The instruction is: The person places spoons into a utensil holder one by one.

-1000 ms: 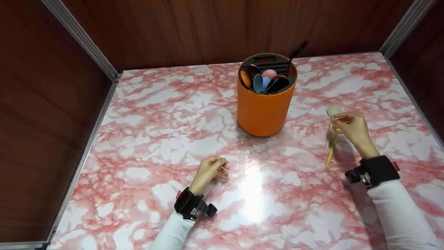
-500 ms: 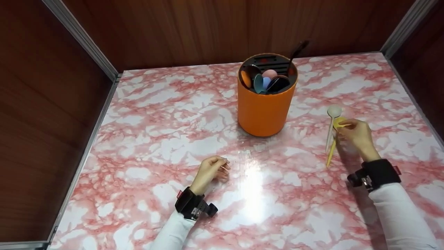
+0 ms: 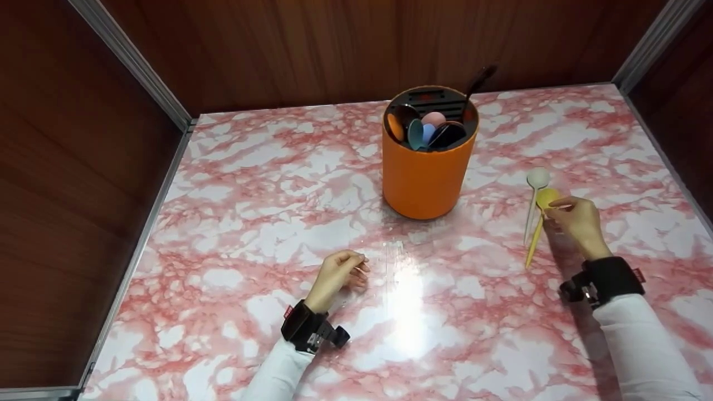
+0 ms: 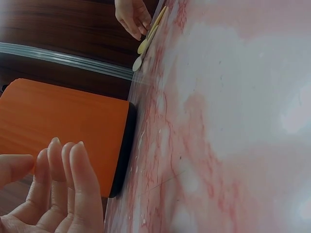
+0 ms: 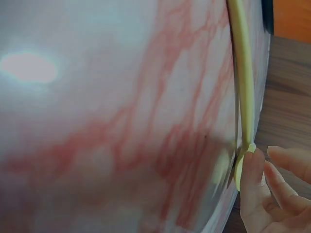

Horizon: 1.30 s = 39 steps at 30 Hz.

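A yellow spoon (image 3: 535,239) and a cream-coloured spoon (image 3: 530,209) lie close together on the table at the right, bowls pointing away from me. My right hand (image 3: 579,221) is beside the yellow spoon's bowl, its fingertips right at the bowl's near edge. In the right wrist view a gap shows between thumb and forefinger, and the yellow handle (image 5: 243,73) runs up past the thumb. My left hand (image 3: 337,273) hangs idle left of centre, fingers loosely bent, holding nothing. In the left wrist view it overlaps an orange utensil holder (image 4: 73,126).
The orange utensil holder (image 3: 423,181) stands upright at the back, with several spoon-like utensils in its black top and a dark handle (image 3: 478,86) sticking out. Brown wood-look panels (image 3: 312,50) wall the pink-and-white marbled table (image 3: 250,223) at the back and sides.
My right hand has drawn back a little toward me and to the right, uncovering the yellow spoon's bowl. Both spoons stay on the table, and my left hand has not moved.
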{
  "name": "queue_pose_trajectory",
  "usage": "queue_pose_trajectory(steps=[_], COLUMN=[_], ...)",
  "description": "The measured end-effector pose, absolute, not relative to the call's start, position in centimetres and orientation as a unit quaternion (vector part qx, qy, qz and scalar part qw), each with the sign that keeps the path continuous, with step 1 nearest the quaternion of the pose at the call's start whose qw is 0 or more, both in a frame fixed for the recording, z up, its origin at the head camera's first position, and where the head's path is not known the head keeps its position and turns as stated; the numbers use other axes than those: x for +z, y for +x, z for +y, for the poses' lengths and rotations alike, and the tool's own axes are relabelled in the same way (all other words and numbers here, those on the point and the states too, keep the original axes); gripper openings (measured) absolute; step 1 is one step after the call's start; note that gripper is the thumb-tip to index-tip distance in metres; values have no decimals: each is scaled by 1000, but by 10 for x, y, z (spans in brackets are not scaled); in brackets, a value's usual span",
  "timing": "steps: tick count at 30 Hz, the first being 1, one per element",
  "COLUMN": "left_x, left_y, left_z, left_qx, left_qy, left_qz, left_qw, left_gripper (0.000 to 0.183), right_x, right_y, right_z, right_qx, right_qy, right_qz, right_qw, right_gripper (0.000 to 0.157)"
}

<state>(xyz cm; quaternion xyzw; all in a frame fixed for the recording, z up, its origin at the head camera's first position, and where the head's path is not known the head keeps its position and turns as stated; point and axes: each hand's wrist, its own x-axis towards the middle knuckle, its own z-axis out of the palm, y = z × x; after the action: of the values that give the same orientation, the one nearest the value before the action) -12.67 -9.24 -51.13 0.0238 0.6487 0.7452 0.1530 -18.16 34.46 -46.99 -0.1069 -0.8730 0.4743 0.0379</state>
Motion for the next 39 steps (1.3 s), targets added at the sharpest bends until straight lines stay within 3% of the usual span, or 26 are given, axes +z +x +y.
queue_pose_trajectory(steps=[4, 9, 14, 26, 31, 39], left_x=[-523, -491, -480, -526, -535, -505], left_y=[-131, -122, -119, -129, -132, -122], left_z=[-94, -90, -89, -94, -95, -92], left_qx=[746, 745, 752, 745, 743, 746], left_qy=[17, 6, -1, 29, 14, 12], left_qz=[647, 646, 635, 649, 651, 646], left_qw=[156, 167, 176, 151, 155, 160], left_gripper=[25, 28, 25, 28, 27, 28], right_x=[-472, -475, -475, -465, -460, -458], right_y=[-182, -183, -182, -186, -192, -199], right_z=[345, 347, 349, 349, 349, 348], right_qx=[432, 390, 386, 520, 521, 500], right_qy=[-101, -93, -94, -104, -102, -109], right_qz=[-895, -915, -917, -838, -833, -840], right_qw=[48, 44, 13, -127, -154, -180], right_gripper=[27, 27, 29, 32, 31, 27])
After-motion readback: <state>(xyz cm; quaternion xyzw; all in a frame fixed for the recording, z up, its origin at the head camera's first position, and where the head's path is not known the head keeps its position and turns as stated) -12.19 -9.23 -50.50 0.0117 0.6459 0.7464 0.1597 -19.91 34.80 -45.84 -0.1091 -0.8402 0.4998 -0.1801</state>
